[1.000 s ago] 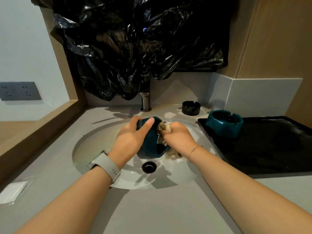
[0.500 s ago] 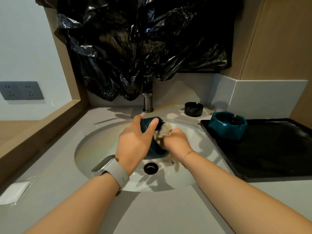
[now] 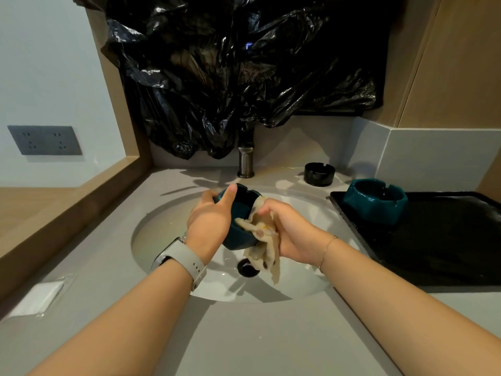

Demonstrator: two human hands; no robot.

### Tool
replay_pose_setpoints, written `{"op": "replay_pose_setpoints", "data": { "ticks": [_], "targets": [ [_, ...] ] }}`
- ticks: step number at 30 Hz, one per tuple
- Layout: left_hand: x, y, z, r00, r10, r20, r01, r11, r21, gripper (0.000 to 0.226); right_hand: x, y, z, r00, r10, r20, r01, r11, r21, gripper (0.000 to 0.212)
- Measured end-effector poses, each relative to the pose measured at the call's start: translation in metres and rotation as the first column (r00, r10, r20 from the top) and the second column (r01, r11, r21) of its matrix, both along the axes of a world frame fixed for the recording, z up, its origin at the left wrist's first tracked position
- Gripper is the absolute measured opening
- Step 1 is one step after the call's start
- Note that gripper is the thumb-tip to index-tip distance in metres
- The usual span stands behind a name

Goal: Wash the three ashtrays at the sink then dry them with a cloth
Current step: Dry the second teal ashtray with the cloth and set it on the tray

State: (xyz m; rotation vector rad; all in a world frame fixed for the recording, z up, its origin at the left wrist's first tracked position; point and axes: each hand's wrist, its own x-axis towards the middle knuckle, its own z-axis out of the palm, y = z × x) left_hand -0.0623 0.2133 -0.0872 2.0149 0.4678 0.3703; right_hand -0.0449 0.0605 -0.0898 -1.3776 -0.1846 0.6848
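Observation:
My left hand (image 3: 210, 221) grips a teal ashtray (image 3: 241, 213) tilted on its side over the white sink basin (image 3: 168, 226), thumb across its rim. My right hand (image 3: 290, 229) holds a beige patterned cloth (image 3: 260, 240) against the ashtray's rim and outer side; the cloth's end hangs down over the drain (image 3: 245, 268). A second teal ashtray (image 3: 375, 202) stands upright on the black tray (image 3: 433, 240) to the right. A small black ashtray (image 3: 319, 173) sits on the counter behind the basin.
The tap's metal base (image 3: 246, 164) stands behind the basin, its top hidden by black plastic sheeting (image 3: 244, 77). A wooden ledge (image 3: 67, 202) runs along the left. A white square (image 3: 35, 297) lies on the grey counter at front left.
The ashtray has turned in my left hand, opening now facing more up and right. The cloth has shifted from inside it to its rim and side and hangs lower.

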Motion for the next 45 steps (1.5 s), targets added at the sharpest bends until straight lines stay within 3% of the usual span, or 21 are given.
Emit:
{"op": "replay_pose_setpoints", "data": {
  "ticks": [2,4,7,10,12,15,17,19,20,22,25,27,30,32,34,37,39,42,45],
  "targets": [
    [0.0,0.0,0.001,1.0,0.003,0.001,-0.003,1.0,0.003,0.05,0.001,0.0,0.0,1.0,0.03,-0.003,-0.03,1.0,-0.006,0.048],
    [-0.002,-0.001,0.002,1.0,-0.01,0.007,0.01,1.0,-0.009,0.049,0.002,0.006,-0.002,0.998,-0.036,0.061,0.047,0.979,-0.198,0.05],
    [-0.01,-0.01,0.003,0.997,-0.062,0.05,0.059,0.996,0.061,0.048,0.005,0.01,-0.002,0.956,-0.175,0.236,0.274,0.818,-0.506,0.035],
    [-0.02,-0.027,0.004,0.972,-0.136,0.19,0.077,0.954,0.289,0.046,0.013,0.006,0.004,0.898,-0.196,0.393,0.412,0.687,-0.599,0.013],
    [-0.024,-0.034,0.007,0.951,-0.156,0.268,0.066,0.946,0.317,0.045,0.02,0.004,0.005,0.851,-0.237,0.469,0.501,0.636,-0.587,0.016],
    [-0.025,-0.035,0.01,0.92,-0.143,0.364,0.023,0.949,0.315,0.046,0.017,0.01,-0.001,0.816,-0.396,0.42,0.561,0.715,-0.417,0.031],
    [-0.024,-0.03,0.011,0.904,-0.114,0.412,-0.014,0.956,0.294,0.049,0.013,0.02,-0.013,0.868,-0.452,0.205,0.494,0.826,-0.273,0.03],
    [-0.022,-0.025,0.011,0.886,-0.096,0.454,-0.021,0.969,0.245,0.05,0.005,0.034,-0.02,0.918,-0.391,-0.065,0.379,0.914,-0.141,0.029],
    [-0.022,-0.024,0.011,0.881,-0.1,0.462,-0.011,0.973,0.231,0.049,0.004,0.039,-0.023,0.921,-0.37,-0.126,0.356,0.927,-0.12,0.031],
    [-0.023,-0.023,0.009,0.879,-0.13,0.458,0.032,0.976,0.215,0.049,0.008,0.044,-0.025,0.91,-0.401,-0.101,0.387,0.912,-0.138,0.041],
    [-0.024,-0.027,0.006,0.888,-0.139,0.438,0.081,0.986,0.149,0.045,0.019,0.032,-0.017,0.826,-0.529,0.193,0.563,0.783,-0.264,0.025],
    [-0.023,-0.029,0.005,0.907,-0.151,0.393,0.12,0.987,0.102,0.044,0.024,0.018,-0.007,0.778,-0.476,0.41,0.613,0.719,-0.328,0.013],
    [-0.021,-0.023,0.009,0.935,-0.197,0.294,0.212,0.977,-0.018,0.052,0.025,0.001,0.007,0.753,-0.246,0.61,0.6,0.636,-0.485,0.015],
    [-0.019,-0.016,0.013,0.951,-0.225,0.211,0.232,0.973,-0.011,0.057,0.02,-0.005,0.017,0.742,-0.044,0.669,0.574,0.559,-0.599,0.022],
    [-0.019,-0.013,0.014,0.954,-0.279,0.112,0.269,0.958,0.1,0.053,0.013,-0.005,0.022,0.703,0.098,0.705,0.568,0.519,-0.639,0.029],
    [-0.019,-0.019,0.011,0.961,-0.254,0.111,0.235,0.959,0.156,0.045,0.005,-0.002,0.02,0.671,0.1,0.735,0.58,0.547,-0.604,0.033],
    [-0.019,-0.023,0.011,0.969,-0.173,0.176,0.15,0.979,0.14,0.045,0.005,0.002,0.012,0.707,-0.065,0.705,0.58,0.623,-0.525,0.029],
    [-0.017,-0.024,0.014,0.959,-0.042,0.281,-0.014,0.981,0.192,0.052,0.007,0.022,-0.009,0.834,-0.365,0.413,0.517,0.777,-0.359,0.011],
    [-0.019,-0.019,0.014,0.938,0.002,0.347,-0.08,0.974,0.21,0.055,-0.002,0.041,-0.019,0.873,-0.463,0.155,0.487,0.846,-0.216,0.025]
  ]
}}
